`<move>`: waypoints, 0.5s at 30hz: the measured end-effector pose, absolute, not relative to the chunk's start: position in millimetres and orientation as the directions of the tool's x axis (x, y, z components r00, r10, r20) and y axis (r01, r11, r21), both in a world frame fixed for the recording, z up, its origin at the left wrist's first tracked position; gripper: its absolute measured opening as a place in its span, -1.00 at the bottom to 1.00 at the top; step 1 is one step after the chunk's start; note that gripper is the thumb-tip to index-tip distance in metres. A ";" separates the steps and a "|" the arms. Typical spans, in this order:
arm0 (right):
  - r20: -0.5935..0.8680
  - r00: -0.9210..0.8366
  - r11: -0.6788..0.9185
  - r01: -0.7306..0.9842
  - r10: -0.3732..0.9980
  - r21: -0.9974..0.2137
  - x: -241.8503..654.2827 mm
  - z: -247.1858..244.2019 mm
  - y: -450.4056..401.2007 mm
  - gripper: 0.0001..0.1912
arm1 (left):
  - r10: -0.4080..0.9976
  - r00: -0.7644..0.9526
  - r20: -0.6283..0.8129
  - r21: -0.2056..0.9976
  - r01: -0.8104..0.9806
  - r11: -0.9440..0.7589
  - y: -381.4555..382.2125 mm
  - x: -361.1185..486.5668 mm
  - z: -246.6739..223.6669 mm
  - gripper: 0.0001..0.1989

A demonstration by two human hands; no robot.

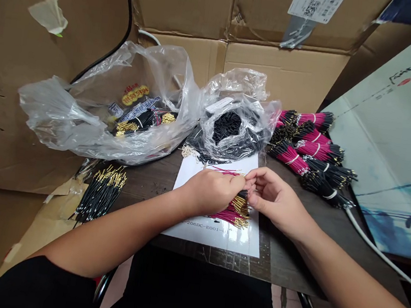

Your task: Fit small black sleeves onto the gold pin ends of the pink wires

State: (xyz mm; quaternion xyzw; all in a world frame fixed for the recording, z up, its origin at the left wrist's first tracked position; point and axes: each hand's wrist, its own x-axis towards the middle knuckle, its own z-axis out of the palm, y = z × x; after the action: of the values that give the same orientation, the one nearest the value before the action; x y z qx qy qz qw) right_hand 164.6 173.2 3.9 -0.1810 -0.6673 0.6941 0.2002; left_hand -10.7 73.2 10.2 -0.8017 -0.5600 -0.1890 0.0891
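Note:
Over the white sheet point(217, 237), my left hand point(214, 190) is closed, its fingertips pinched against those of my right hand point(270, 193). Whatever lies between the fingertips is too small to make out. My right hand has its thumb and fingers curled, meeting the left at the tips. Just beneath the hands lie red and black wires with gold tips point(237, 216). A few red wires show behind my left hand. Small black sleeves point(208, 160) are scattered at the sheet's back edge, beside pale rubber bands point(189, 151).
An open plastic bag of black pieces point(227, 126) stands behind the sheet. A large clear bag point(80, 127) with wire bundles is back left; black wires point(102, 193) lie below it. Tied bundles point(314, 150) are piled at right, near a white cable point(375, 247). Cardboard point(284, 73) walls the back.

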 end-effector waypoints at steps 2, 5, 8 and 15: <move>0.073 -0.815 0.057 -0.049 0.574 -0.997 165.5 2.4 180.3 -0.66 | 0.882 0.253 0.397 0.239 0.900 -0.366 74.4 -17.2 13.9 -0.87; 0.120 -0.735 0.247 0.066 0.667 -0.967 165.7 2.0 192.2 -0.71 | 0.907 0.073 0.416 0.491 0.821 -0.291 77.9 -29.8 18.5 -0.80; 0.174 -0.741 0.489 0.231 0.649 -0.841 159.6 8.6 204.4 -0.77 | 0.890 -0.138 0.434 0.668 0.713 -0.215 82.6 -41.6 18.5 -0.61; 0.353 -0.899 0.926 0.126 0.258 -0.355 103.2 31.6 247.2 -0.79 | 0.815 -0.349 0.463 0.831 0.490 -0.263 88.2 -52.9 20.7 -0.56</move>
State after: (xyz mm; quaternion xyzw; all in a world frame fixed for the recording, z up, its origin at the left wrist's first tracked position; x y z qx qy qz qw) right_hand 103.2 247.2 31.6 -0.0999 -0.9607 0.1638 0.2009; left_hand -52.9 88.2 20.7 -0.5524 -0.5902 -0.5711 -0.1424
